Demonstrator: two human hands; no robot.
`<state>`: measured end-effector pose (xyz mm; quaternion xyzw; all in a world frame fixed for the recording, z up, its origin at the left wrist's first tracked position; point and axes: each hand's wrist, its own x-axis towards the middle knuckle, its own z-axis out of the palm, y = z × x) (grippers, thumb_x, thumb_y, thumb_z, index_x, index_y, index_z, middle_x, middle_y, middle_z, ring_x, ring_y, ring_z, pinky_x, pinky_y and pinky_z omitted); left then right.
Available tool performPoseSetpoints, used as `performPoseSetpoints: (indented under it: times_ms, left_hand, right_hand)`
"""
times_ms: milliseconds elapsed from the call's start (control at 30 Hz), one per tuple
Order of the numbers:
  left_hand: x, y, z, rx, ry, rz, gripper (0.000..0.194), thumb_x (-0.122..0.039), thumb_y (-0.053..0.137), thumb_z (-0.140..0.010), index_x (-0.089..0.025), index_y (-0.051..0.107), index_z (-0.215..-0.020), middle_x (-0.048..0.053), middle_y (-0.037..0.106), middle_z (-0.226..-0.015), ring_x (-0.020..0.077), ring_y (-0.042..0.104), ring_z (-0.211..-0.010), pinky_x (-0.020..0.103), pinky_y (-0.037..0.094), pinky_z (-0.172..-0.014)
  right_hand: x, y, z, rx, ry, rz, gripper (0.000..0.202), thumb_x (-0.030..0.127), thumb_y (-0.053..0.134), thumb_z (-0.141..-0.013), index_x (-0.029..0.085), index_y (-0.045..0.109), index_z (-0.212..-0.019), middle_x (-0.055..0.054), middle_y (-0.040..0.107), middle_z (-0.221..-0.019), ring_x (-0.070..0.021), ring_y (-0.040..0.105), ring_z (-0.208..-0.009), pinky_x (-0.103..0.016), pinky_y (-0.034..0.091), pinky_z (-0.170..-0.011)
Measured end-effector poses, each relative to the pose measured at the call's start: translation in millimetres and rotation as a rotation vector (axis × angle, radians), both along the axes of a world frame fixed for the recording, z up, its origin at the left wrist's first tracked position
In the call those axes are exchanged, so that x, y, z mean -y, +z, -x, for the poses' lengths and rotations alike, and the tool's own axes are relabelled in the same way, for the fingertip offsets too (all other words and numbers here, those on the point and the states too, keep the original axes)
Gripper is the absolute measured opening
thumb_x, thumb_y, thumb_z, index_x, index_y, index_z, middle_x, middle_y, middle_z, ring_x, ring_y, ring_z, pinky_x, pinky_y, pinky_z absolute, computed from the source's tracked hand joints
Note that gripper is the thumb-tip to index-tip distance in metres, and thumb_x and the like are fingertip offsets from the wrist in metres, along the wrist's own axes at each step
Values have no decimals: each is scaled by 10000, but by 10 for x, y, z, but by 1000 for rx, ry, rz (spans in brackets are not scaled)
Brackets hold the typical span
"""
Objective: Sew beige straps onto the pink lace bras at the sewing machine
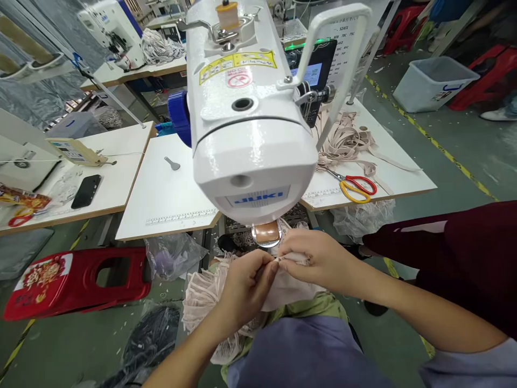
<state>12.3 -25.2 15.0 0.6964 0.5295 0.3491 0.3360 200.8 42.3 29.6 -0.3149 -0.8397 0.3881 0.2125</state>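
Note:
Just below the head of a white sewing machine (250,156), my two hands meet over my lap. My left hand (252,280) is closed, thumb and forefinger pinching the edge of a pale beige fabric piece (288,288). Pinched on the same fabric, right beside it, is my right hand (311,256), also closed. The exact spot between the fingertips is too small to make out. A bunch of gathered beige pieces (205,296) hangs by my left wrist. A belt buckle-like metal frame with a brown inset (267,234) shows above my fingers.
Red-and-yellow-handled scissors (357,188) and a heap of beige straps (343,137) lie on the right tabletop. At left are a black phone (86,191) and a red stool (81,283). A person in dark red (456,253) stands close on the right.

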Motion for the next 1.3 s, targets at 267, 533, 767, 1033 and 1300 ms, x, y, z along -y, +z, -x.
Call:
performPoseSetpoints:
  times_ms: [267, 533, 767, 1033, 1300]
  left_hand:
    - [-134, -104, 2, 0, 217, 7, 269, -322, 468, -972, -186, 621, -797, -8, 651, -671, 122, 590, -589, 200, 422, -529]
    - [-181, -372, 298, -649, 70, -706, 259, -151, 448, -970, -213, 585, -1181, -9, 647, -677, 130, 585, -576, 254, 388, -564]
    - [-256, -311, 397, -820, -20, -794, 342, -92, 401, -954, -173, 540, -1255, -19, 576, -606, 148, 514, -509, 288, 321, -501]
    - [-185, -164, 184, -879, 51, -561, 306, -105, 411, -915, -170, 569, -1170, -20, 615, -603, 147, 559, -492, 276, 276, -434]
    - [-489, -221, 580, -831, -321, -757, 392, -50, 387, -908, -200, 541, -1236, -36, 515, -591, 141, 451, -477, 275, 256, -447]
  right_hand:
    - [-387, 180, 254, 177, 40, 94, 168, 150, 553, -789, 170, 597, -628, 13, 544, -629, -115, 457, -615, -252, 289, -594]
    - [-430, 140, 352, 343, -3, -133, 212, 145, 525, -766, 181, 445, -572, 19, 439, -568, -114, 314, -572, -294, 205, -576]
    - [-387, 98, 330, 354, -44, -243, 214, 151, 553, -798, 175, 528, -587, 18, 455, -542, -112, 268, -507, -311, 191, -519]
    - [-101, -405, 139, 46, -299, -680, 229, 307, 545, -945, 292, 716, -1096, -92, 594, -1124, -262, 489, -1111, -435, 392, -990]
    - [-47, -427, 191, 20, -366, -550, 215, 225, 531, -933, 255, 729, -1012, -54, 614, -881, -194, 573, -848, -333, 466, -779]
